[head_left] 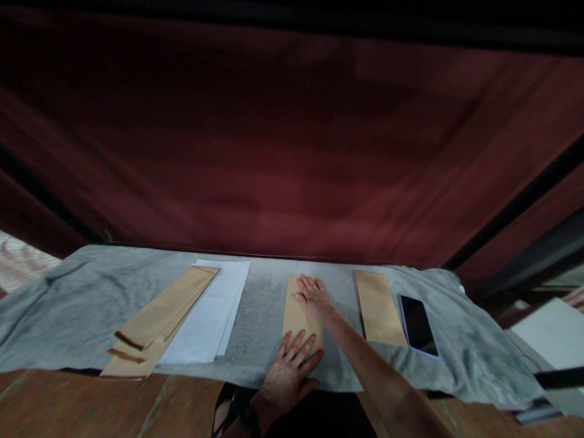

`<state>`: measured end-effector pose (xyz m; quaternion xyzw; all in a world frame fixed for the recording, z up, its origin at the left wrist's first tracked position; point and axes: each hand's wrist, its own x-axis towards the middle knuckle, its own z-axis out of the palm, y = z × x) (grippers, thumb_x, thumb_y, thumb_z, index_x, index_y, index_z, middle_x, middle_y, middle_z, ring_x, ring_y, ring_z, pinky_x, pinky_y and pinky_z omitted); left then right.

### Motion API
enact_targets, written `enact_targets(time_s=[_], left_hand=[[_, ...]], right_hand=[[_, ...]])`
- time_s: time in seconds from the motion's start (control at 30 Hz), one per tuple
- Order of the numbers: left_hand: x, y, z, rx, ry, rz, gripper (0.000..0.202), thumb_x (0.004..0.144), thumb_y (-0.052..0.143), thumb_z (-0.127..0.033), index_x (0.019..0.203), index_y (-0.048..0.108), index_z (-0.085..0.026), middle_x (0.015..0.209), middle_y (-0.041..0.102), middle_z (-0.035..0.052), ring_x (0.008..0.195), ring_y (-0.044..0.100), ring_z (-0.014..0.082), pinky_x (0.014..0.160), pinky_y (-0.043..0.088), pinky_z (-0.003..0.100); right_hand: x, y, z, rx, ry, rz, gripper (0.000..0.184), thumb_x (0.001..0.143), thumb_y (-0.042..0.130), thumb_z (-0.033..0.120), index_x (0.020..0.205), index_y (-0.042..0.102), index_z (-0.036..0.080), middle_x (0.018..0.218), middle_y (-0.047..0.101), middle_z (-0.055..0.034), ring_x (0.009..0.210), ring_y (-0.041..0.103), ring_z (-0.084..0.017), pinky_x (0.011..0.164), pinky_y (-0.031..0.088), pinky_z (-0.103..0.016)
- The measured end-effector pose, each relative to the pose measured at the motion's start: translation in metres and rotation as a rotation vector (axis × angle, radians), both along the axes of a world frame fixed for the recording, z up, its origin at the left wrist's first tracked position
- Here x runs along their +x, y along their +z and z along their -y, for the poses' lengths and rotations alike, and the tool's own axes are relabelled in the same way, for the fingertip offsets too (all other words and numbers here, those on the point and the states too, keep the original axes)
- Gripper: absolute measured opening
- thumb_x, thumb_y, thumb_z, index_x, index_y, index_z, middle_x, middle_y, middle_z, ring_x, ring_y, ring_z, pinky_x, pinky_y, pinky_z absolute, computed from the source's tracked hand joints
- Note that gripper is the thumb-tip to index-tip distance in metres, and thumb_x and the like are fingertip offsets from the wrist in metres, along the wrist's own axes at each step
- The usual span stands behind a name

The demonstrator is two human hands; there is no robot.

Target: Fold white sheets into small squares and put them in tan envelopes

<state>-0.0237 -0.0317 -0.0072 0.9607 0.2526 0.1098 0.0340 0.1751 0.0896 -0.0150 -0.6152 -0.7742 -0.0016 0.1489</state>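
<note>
A brown paper envelope (295, 313) lies flat on the grey cloth in front of me, its long side running away from me. My left hand (292, 368) rests on its near end with the fingers spread. On the far end, my right hand (313, 297) presses down flat, fingers stretched out. Neither hand grips anything. To the right sits a neat stack of brown envelopes (379, 309). At the left, several longer brown paper pieces with open ends (168, 307) overlap some white paper sheets (214, 310).
A phone (418, 325) in a light purple case lies right of the stack. The grey cloth (114, 274) covers the narrow table, backed by a dark red panel (283, 182). Tiled floor (182, 404) shows below the near edge, and a white surface (552, 331) stands at far right.
</note>
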Motion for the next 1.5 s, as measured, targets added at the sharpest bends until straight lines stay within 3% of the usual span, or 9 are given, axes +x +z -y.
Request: enact_targets(time_s=[0.23, 0.57, 0.63, 0.8, 0.9, 1.17, 1.37, 1.5], left_hand=[[0.000, 0.004, 0.000, 0.000, -0.007, -0.009, 0.077, 0.091, 0.064, -0.045, 0.157, 0.025, -0.041, 0.164, 0.030, -0.0008, 0.148, 0.031, 0.0317, 0.120, 0.025, 0.055], [0.000, -0.005, -0.004, 0.082, -0.028, -0.012, 0.076, 0.090, 0.064, -0.042, 0.156, 0.026, -0.040, 0.159, 0.041, -0.0032, 0.144, 0.039, 0.0277, 0.122, 0.020, 0.051], [0.000, -0.005, -0.004, 0.125, -0.017, -0.006, 0.073, 0.091, 0.064, -0.042, 0.155, 0.029, -0.040, 0.161, 0.037, -0.0039, 0.145, 0.036, 0.0272, 0.123, 0.017, 0.050], [0.000, -0.003, -0.003, 0.195, -0.005, 0.016, 0.068, 0.092, 0.063, -0.043, 0.154, 0.034, -0.039, 0.164, 0.030, -0.0028, 0.148, 0.032, 0.0273, 0.123, 0.014, 0.051], [0.000, -0.003, -0.003, 0.207, -0.016, 0.028, 0.066, 0.093, 0.062, -0.045, 0.153, 0.036, -0.039, 0.164, 0.031, -0.0023, 0.148, 0.033, 0.0267, 0.123, 0.014, 0.050], [-0.002, 0.003, 0.000, 0.159, -0.053, 0.058, 0.061, 0.095, 0.059, -0.038, 0.152, 0.039, -0.033, 0.157, 0.044, -0.0003, 0.147, 0.035, 0.0240, 0.125, 0.017, 0.050], [-0.005, 0.009, 0.002, 0.067, -0.041, 0.121, 0.050, 0.099, 0.052, -0.032, 0.148, 0.046, -0.023, 0.148, 0.055, 0.0053, 0.139, 0.048, 0.0213, 0.120, 0.035, 0.048], [-0.001, 0.008, 0.001, 0.010, 0.036, 0.183, 0.042, 0.102, 0.042, -0.025, 0.143, 0.052, -0.024, 0.141, 0.062, 0.0047, 0.132, 0.056, 0.0195, 0.116, 0.043, 0.046]], right_hand=[[-0.022, 0.006, 0.000, -0.034, 0.080, -0.021, 0.048, 0.105, 0.036, 0.041, 0.151, 0.042, 0.026, 0.157, 0.043, -0.0035, 0.146, 0.037, -0.021, 0.122, 0.021, -0.047], [-0.020, 0.000, 0.038, -0.051, 0.269, -0.058, 0.044, 0.106, 0.036, 0.038, 0.150, 0.043, 0.031, 0.156, 0.044, 0.0025, 0.145, 0.037, -0.015, 0.123, 0.024, -0.039], [-0.015, 0.003, 0.036, -0.068, 0.216, -0.047, 0.045, 0.107, 0.033, 0.036, 0.150, 0.043, 0.028, 0.158, 0.041, -0.0003, 0.146, 0.036, -0.016, 0.123, 0.024, -0.039], [-0.001, 0.006, 0.023, -0.065, -0.081, -0.042, 0.051, 0.106, 0.034, 0.037, 0.152, 0.041, 0.016, 0.160, 0.035, -0.0104, 0.148, 0.033, -0.022, 0.122, 0.025, -0.042], [0.003, 0.003, 0.028, -0.065, -0.107, -0.047, 0.053, 0.105, 0.034, 0.038, 0.153, 0.039, 0.014, 0.159, 0.036, -0.0111, 0.148, 0.033, -0.022, 0.122, 0.026, -0.042], [0.007, -0.002, 0.094, -0.003, 0.073, -0.059, 0.052, 0.107, 0.032, 0.035, 0.156, 0.031, 0.018, 0.161, 0.032, -0.0074, 0.149, 0.031, -0.019, 0.123, 0.027, -0.043], [0.004, 0.003, 0.153, 0.046, 0.124, -0.095, 0.051, 0.106, 0.037, 0.035, 0.155, 0.033, 0.021, 0.157, 0.041, -0.0073, 0.145, 0.039, -0.019, 0.121, 0.034, -0.044], [0.006, 0.011, 0.183, 0.052, 0.156, -0.119, 0.053, 0.105, 0.043, 0.037, 0.155, 0.034, 0.022, 0.156, 0.042, -0.0053, 0.144, 0.041, -0.019, 0.120, 0.035, -0.043]])
